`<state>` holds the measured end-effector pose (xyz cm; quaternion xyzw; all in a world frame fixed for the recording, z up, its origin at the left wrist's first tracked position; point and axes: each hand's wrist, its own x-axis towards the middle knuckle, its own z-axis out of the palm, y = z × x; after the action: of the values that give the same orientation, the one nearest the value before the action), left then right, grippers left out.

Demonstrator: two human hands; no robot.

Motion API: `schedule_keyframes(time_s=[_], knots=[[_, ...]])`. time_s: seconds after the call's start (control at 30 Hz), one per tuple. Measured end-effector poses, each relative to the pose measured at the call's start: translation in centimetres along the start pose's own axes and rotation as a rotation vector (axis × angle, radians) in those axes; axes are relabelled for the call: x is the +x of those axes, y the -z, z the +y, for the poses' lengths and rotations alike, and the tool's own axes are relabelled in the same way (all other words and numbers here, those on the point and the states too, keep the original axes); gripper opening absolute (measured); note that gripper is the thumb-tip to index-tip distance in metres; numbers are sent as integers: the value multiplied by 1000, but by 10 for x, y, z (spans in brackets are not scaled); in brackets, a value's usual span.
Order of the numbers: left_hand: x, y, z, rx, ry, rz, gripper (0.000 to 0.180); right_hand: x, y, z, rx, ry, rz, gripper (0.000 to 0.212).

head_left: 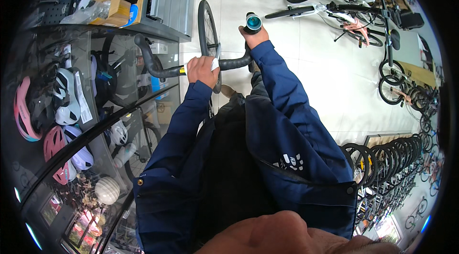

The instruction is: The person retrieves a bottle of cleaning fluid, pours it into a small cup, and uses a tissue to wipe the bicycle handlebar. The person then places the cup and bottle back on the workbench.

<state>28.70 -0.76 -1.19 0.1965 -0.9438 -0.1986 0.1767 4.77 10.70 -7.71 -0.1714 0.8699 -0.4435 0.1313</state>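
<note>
bike shop with a pale tiled floor (325, 82); glass case (95, 125) of helmets (62, 101) on the left, parked bikes (344, 10) at upper right, a row of tyres (387, 158) at lower right. left hand (203, 70) is clenched around a white cloth (215, 64) on the black handlebar (158, 65), near the centre. right hand (256, 36) grasps the bar's right end and holds a can (253, 22) with a teal top; its fingers are hidden, so the exact grip is unclear. front wheel (208, 24) stands just beyond the bar. the frame below is hidden by the blue jacket (287, 134).
</note>
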Motion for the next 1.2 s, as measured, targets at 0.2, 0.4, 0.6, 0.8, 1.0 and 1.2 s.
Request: schedule_keyframes(time_s=[0.2,0.4,0.6,0.8,1.0,1.2], knots=[[0,-1,0,7,14,-8,32,4,-1,3,-46,-39,-55,65],[-1,-1,-1,7,17,-26,33,3,-1,3,-106,-72,-55,68],[-1,-2,-1,17,5,18,26,0,1,0,1,-17,-30,69],[-1,0,0,9,19,-5,33,2,3,-2,-77,-38,-58,68],[0,1,1,-6,26,-16,32,5,4,-2,-110,-90,-118,67],[-1,2,2,-7,18,-11,32,4,4,2,-84,-25,-95,67]])
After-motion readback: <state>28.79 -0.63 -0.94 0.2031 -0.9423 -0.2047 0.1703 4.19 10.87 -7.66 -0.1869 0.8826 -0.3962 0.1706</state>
